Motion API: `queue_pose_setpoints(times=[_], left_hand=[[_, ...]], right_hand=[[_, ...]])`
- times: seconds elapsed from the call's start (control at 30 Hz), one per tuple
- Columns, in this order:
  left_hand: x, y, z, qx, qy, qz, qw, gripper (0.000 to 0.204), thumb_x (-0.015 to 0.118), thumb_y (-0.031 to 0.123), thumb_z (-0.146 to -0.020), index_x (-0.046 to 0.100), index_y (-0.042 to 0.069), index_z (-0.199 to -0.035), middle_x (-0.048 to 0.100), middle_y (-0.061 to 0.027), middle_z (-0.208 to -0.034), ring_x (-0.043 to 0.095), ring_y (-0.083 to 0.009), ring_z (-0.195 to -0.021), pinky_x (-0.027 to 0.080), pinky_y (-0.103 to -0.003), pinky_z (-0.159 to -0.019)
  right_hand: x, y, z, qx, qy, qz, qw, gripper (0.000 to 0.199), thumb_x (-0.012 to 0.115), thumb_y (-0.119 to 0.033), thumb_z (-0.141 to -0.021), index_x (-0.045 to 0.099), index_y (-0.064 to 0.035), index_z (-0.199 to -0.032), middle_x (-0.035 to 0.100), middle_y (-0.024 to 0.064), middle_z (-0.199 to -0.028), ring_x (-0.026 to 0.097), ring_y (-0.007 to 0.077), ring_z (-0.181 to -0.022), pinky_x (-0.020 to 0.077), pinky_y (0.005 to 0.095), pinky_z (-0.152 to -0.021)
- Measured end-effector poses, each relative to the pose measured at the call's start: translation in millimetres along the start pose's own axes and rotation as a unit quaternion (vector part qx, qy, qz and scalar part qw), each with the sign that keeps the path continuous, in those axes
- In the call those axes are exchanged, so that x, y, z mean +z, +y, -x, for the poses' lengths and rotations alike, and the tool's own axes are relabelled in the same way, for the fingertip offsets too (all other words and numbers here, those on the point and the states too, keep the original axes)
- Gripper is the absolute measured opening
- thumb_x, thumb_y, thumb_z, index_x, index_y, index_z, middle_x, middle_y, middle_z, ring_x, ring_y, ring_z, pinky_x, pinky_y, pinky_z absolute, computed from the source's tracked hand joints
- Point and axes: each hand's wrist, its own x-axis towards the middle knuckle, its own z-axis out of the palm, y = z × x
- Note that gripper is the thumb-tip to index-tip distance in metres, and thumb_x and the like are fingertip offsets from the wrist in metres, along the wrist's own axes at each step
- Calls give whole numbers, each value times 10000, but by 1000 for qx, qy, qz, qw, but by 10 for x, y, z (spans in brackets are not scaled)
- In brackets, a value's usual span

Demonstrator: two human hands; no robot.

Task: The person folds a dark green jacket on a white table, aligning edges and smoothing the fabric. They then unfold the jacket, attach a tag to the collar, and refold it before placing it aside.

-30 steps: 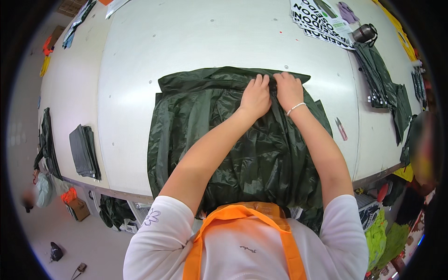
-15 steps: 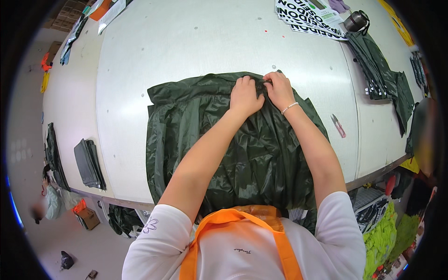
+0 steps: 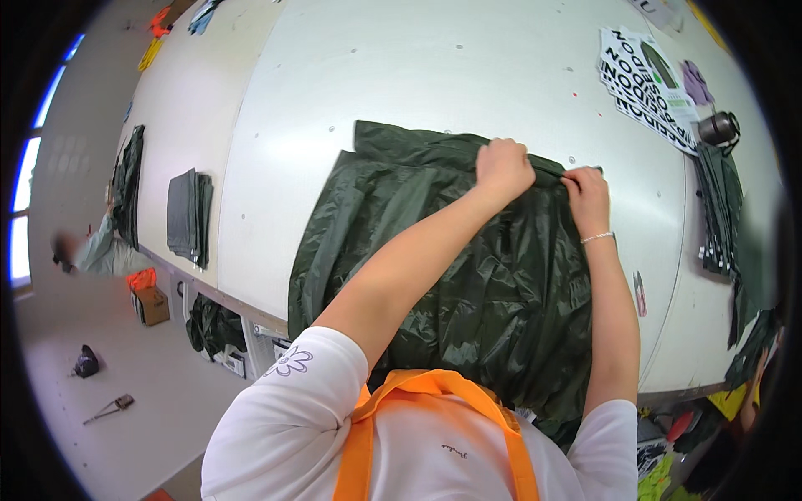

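A dark green garment (image 3: pixel 468 250) of thin, shiny rainwear fabric lies spread and wrinkled on the table before me. Its far edge forms a folded band. My left hand (image 3: pixel 506 170) is closed over this band, right of its middle, with the fingertips hidden behind the knuckles. Farther right along the same edge, my right hand (image 3: pixel 590 199) pinches the fabric near the corner, thumb toward the left hand. A short stretch of the band runs between the two hands. Both forearms reach across the garment.
Thread snips (image 3: pixel 640 294) lie right of my right forearm. Printed sheets (image 3: pixel 647 83), a dark flask (image 3: pixel 718 129) and stacked green garments (image 3: pixel 717 209) are at the right. A folded dark stack (image 3: pixel 189 215) sits at the left. The white table (image 3: pixel 276 175) has its near edge beside me.
My hands, close together before, are farther apart along the garment's far edge. The left hand has closed over the band. My view has turned, so the table's things appear shifted.
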Motion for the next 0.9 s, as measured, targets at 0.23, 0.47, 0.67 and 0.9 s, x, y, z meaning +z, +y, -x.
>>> queue_pose_setpoints(times=[0.23, 0.47, 0.67, 0.9], left_hand=[[-619, -1186, 239, 10, 120, -85, 989, 161, 639, 218, -759, 661, 59, -768, 628, -109, -885, 571, -313, -874, 471, -421, -751], [-1123, -2115, 711, -231, 211, -119, 943, 816, 779, 500, -617, 508, 9, -1210, 534, -195, -1176, 474, -344, -1127, 393, -448, -933], [-1064, -2322, 821, -280, 16, 183, 942, 269, 761, 198, -702, 628, 3, -832, 629, -82, -763, 579, -150, -660, 466, -296, -618], [-1439, -1466, 1134, -213, 148, 573, 777, 233, 627, 5, -816, 620, -19, -1048, 663, -92, -881, 614, -131, -756, 484, -249, -673]], right_hand=[[-83, 287, 187, 106, -17, 27, 994, 65, 660, -71, -776, 630, -26, -812, 629, 88, -820, 577, 269, -796, 467, 348, -717], [-799, 848, 1026, 197, -8, 180, 964, 396, 650, -145, -810, 572, -20, -1177, 528, 214, -1235, 481, 347, -1163, 375, 408, -993], [-1156, 913, 2228, 326, -26, 166, 930, 271, 659, -74, -780, 616, -25, -1043, 579, 172, -992, 559, 325, -932, 459, 385, -829], [-1062, 1024, 2279, 354, 163, 180, 903, 235, 588, -163, -888, 560, 25, -1025, 570, 127, -940, 556, 231, -817, 458, 335, -751]])
